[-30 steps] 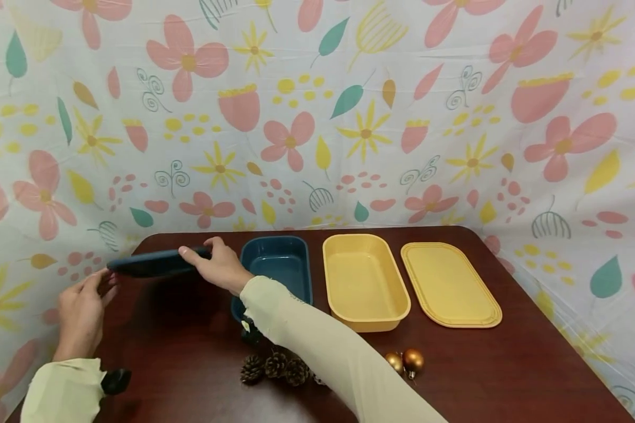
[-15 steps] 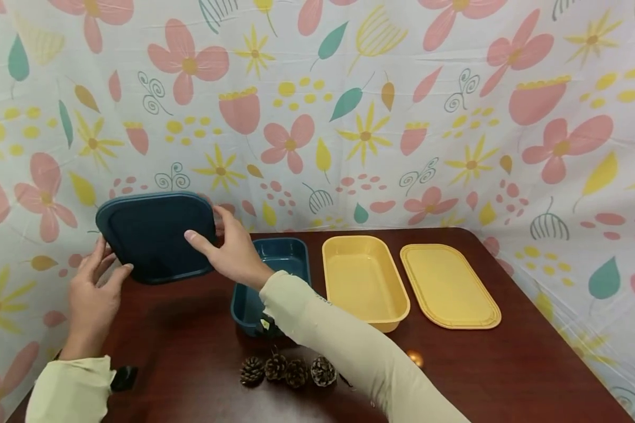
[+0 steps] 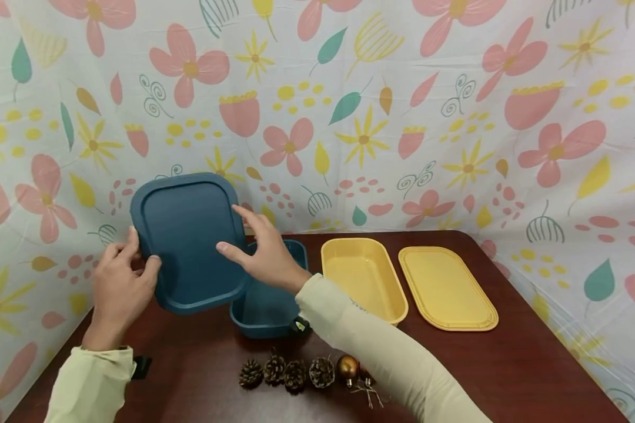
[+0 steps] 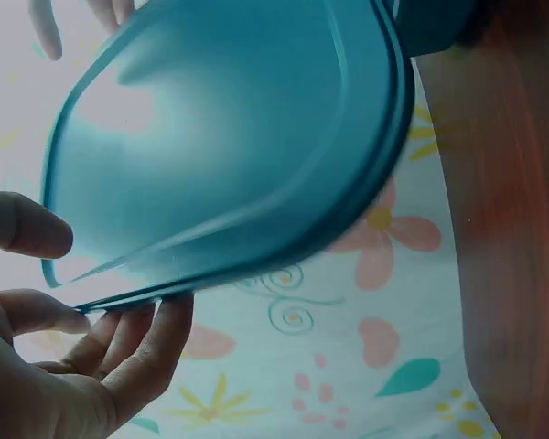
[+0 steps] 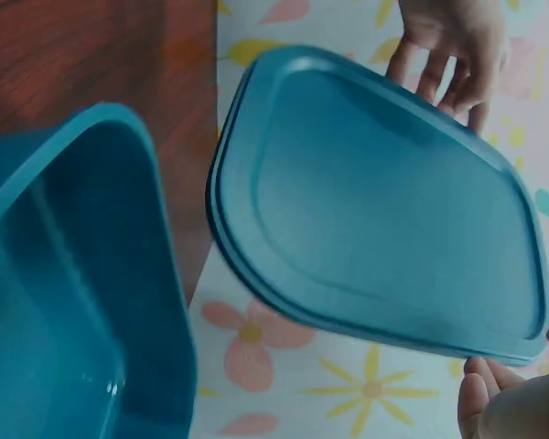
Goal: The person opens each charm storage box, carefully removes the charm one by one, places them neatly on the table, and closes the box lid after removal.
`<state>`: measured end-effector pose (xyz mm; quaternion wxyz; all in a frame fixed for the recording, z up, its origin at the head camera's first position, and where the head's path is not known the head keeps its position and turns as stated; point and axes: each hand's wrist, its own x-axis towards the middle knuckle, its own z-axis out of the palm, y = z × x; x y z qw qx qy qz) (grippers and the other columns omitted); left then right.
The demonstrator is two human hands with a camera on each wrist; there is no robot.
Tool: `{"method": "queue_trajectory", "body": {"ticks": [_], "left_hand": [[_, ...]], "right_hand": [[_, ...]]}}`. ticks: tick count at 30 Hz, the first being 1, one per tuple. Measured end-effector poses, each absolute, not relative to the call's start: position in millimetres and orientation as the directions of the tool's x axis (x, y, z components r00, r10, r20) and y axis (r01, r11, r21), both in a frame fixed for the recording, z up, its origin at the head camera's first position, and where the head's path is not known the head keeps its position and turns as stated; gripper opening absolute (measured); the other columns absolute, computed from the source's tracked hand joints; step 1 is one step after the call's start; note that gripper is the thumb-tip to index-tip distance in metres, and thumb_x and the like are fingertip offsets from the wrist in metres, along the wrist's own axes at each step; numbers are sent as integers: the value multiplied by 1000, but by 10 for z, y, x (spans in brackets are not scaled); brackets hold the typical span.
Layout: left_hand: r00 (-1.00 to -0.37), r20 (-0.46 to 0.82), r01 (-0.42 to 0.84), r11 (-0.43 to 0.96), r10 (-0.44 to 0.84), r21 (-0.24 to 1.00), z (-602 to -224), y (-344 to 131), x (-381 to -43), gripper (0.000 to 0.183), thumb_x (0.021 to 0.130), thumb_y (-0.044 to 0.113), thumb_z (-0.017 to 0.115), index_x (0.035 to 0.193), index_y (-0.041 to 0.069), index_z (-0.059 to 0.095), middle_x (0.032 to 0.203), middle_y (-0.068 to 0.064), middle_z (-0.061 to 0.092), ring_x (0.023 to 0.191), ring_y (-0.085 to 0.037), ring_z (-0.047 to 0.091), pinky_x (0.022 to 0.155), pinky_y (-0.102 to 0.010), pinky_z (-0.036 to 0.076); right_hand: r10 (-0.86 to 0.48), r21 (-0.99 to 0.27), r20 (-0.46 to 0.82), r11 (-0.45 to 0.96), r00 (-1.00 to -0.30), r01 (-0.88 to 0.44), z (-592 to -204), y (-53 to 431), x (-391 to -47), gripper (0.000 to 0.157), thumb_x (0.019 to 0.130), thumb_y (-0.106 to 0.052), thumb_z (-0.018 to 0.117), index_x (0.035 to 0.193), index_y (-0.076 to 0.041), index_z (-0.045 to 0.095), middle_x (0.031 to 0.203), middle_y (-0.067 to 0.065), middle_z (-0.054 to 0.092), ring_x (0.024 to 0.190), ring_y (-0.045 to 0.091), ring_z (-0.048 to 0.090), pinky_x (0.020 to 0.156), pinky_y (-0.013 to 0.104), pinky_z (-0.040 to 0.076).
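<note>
Both hands hold up a dark blue rectangular lid [image 3: 190, 241] with rounded corners, tilted so its broad face is toward the head camera. My left hand [image 3: 120, 288] pinches its left edge, thumb in front and fingers behind. At the right edge, my right hand [image 3: 267, 252] grips with its thumb over the face; in the right wrist view its fingers [image 5: 476, 389] lie under the rim. Behind the right hand stands the matching blue container [image 3: 270, 331], partly covered by the lid and hand. The right wrist view looks into this container [image 5: 82, 302].
Right of the blue container stands an open yellow container [image 3: 360, 276], then a flat yellow lid [image 3: 447, 288]. Several pinecones [image 3: 294, 376] lie in a row at the front of the table [image 3: 190, 388], beside shiny ornaments [image 3: 347, 369] partly behind the right sleeve. A flowered cloth [image 3: 317, 117] hangs behind.
The blue lid has turned from nearly edge-on to face the head camera, and has moved right and up with both hands. More pinecones and the ornaments show beside the right sleeve.
</note>
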<state>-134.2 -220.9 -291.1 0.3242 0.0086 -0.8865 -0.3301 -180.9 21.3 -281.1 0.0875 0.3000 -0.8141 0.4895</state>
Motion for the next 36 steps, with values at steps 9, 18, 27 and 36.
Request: {"method": "queue_trajectory", "body": {"ticks": [9,18,27,36], "left_hand": [[-738,675,327,861,-26,390,-2968,-1927,-1535,57,88,3,65,141,-11,49,91,-28,59,76,-37,56,70,-51,47],[-765,643,373,839,37,396,-3108,-1747,-1677,62,86,1,70,144,-6,49,94,-28,65,82,-38,65,71,-52,53],[-936,332,274,828,113,490,-3135,-1681,-1875,61,94,12,61,149,-6,42,109,-28,68,93,-35,68,65,-37,57],[-973,123,229,829,193,511,-3302,-1582,-2161,55,96,14,59,145,-9,47,69,-14,66,50,-14,49,53,-26,41]], "right_hand": [[-361,-737,440,378,-822,-560,-3039,596,-1783,70,97,-31,67,158,-22,33,155,10,38,138,27,44,113,51,43],[-313,-757,416,400,-854,-516,-3214,822,-1807,68,96,-31,69,155,-15,39,152,15,42,136,32,46,108,54,45],[-278,-744,321,517,-905,-423,-3280,975,-1868,59,93,-8,64,150,-4,46,143,19,50,120,30,56,94,44,52],[-271,-736,226,581,-936,-346,-3503,1083,-1906,58,89,-4,66,145,2,51,139,22,54,120,35,58,98,48,53]]}}
